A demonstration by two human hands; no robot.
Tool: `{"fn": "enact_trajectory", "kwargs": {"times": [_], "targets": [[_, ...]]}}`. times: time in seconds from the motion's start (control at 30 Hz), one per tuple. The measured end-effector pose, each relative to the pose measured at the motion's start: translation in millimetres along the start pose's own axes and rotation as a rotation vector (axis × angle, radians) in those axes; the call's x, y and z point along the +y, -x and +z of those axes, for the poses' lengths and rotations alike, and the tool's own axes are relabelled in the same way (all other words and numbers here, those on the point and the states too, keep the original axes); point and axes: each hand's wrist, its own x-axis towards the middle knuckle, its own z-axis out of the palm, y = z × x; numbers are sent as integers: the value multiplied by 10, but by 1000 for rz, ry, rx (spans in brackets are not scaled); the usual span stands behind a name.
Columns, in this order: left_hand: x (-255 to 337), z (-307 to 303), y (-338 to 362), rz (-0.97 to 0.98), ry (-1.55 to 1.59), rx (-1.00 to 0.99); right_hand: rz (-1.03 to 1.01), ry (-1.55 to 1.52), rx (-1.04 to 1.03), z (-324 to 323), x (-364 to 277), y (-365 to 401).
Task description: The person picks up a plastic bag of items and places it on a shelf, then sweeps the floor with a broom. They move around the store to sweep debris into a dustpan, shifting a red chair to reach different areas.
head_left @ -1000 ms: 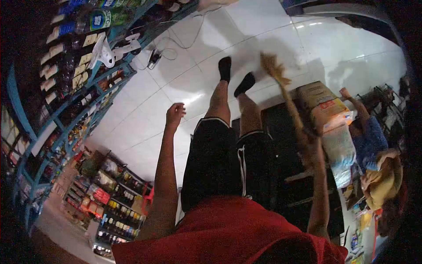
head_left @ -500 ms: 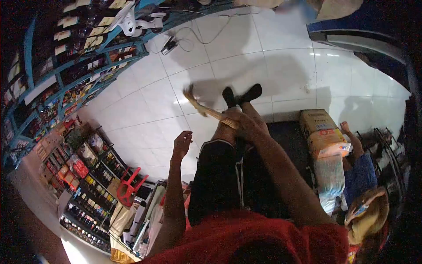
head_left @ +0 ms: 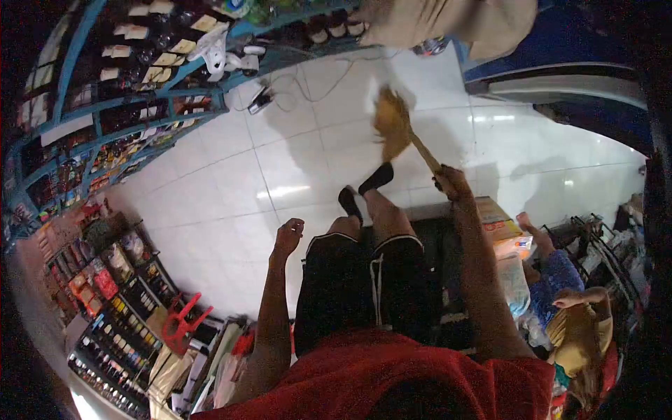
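Straw-yellow and slightly blurred, the hand broom (head_left: 393, 120) slants from the right hand (head_left: 451, 183), its head fanned out far and to the left, over the white tiled floor (head_left: 210, 203); whether the bristles touch the tiles, I cannot tell. The right hand is wrapped around the near end of the handle, fingers closed on it. The left hand (head_left: 288, 236) hangs nearer and well to the left, fingers loosely curled inward; I cannot tell whether they pinch anything.

Between the two arms stretch the wearer's legs in black shorts (head_left: 336, 276), with dark footwear (head_left: 376, 180) just on the near side of the broom head. A red shirt (head_left: 392, 371) fills the near middle.

To the right of the right forearm, an orange-and-brown pack (head_left: 495, 222) lies on the far side of a clear plastic bundle (head_left: 513, 280). Beside them on the right is another person (head_left: 570, 332) in a yellowish top and blue lower garment, one leg extended toward the far side.

Far left, a blue-framed shelf (head_left: 98, 155) bears bottles and a white object (head_left: 215, 54), with a dark device (head_left: 260, 100) on the floor near its end. Near left, a red plastic stool (head_left: 183, 322) stands beside a rack (head_left: 115, 315) of small goods. Beige fabric (head_left: 448, 24) hangs at the far edge.
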Motion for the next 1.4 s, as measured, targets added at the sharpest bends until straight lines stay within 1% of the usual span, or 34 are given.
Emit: {"fn": "enact_trajectory", "kwargs": {"times": [0.03,0.07,0.1,0.13,0.17,0.2,0.23,0.27,0.3,0.33,0.37,0.4,0.43,0.47,0.5,0.53,0.57,0.6,0.63,0.67,0.7,0.73,0.77,0.8,0.83,0.87,0.9,0.93,1.0,1.1,1.23,1.3,1.33,1.4], "targets": [[73,11,-53,32,9,8,-20,18,61,14,-81,180],[146,22,-115,109,-50,-8,-27,9,-31,-10,-165,329],[246,24,-182,189,-110,-18,-197,155,13,-5,-71,463],[386,32,-242,228,-144,-32,-120,6,-84,-193,110,323],[561,43,-305,268,-181,-41,-464,86,-161,-192,231,434],[729,71,-355,354,-202,-34,-316,218,-35,35,17,767],[923,109,-400,440,-225,-23,-222,89,-76,136,-54,990],[1240,113,-377,408,-186,-86,-262,-150,-160,350,-193,1352],[1458,154,-370,504,-101,-118,-207,-105,-98,560,-335,1594],[1903,151,-175,414,-66,-168,-137,-178,-154,529,-258,1506],[1965,264,-289,640,-84,-179,-127,-181,-126,818,-495,1898],[2212,317,-238,652,-122,-243,-162,-155,-129,1014,-636,2175],[2154,526,-476,878,-39,-307,-164,-208,-206,1089,-673,2270],[2464,550,-372,1103,-238,-228,-286,-36,-293,1191,-753,2406],[2718,588,-212,1218,-281,-184,-223,84,-246,1279,-857,2530],[2756,809,-339,1372,-154,-209,-254,104,-252,1335,-872,2628],[2818,1002,-504,1522,-18,-246,-412,128,-178,1387,-842,2735],[3028,983,-408,1569,-20,-259,-448,192,-125,1376,-892,2781],[3220,893,-173,1433,-178,-388,-478,255,-71,1318,-956,2826],[3372,820,-58,1285,-336,-503,-468,562,-14,1112,-1070,2805],[3425,814,-83,1322,-346,-511,-666,683,2,1124,-1340,3139],[3398,825,-88,1263,-26,-636,-855,807,19,1188,-1668,3696],[3414,864,-120,1169,290,-758,-939,741,49,1216,-1935,4161],[3536,891,-137,1181,279,-775,-1019,674,75,1238,-2158,4628],[3661,903,-151,1224,209,-696,-1228,601,126,1232,-2294,5096],[3762,908,-167,1259,141,-614,-1568,540,193,1147,-2309,5394],[3882,899,-165,1289,72,-529,-1840,513,63,1065,-2372,5652],[4143,789,41,1120,-7,-629,-2021,556,-310,1006,-2486,5863],[4516,724,219,1151,-31,-638,-2062,661,-868,1020,-2701,6098],[4760,967,67,1178,-76,-642,-1987,767,-1114,1044,-2987,6109],[5332,1303,24,1164,7,-883,-1894,858,-1197,965,-3465,5984],[5638,1408,75,1134,-148,-958,-1793,816,-1168,899,-3528,5948],[5789,1452,126,1137,-170,-965,-1964,823,-1073,864,-3543,5920],[6039,1649,81,1152,-201,-1009,-2126,825,-952,766,-3633,5951]]}}
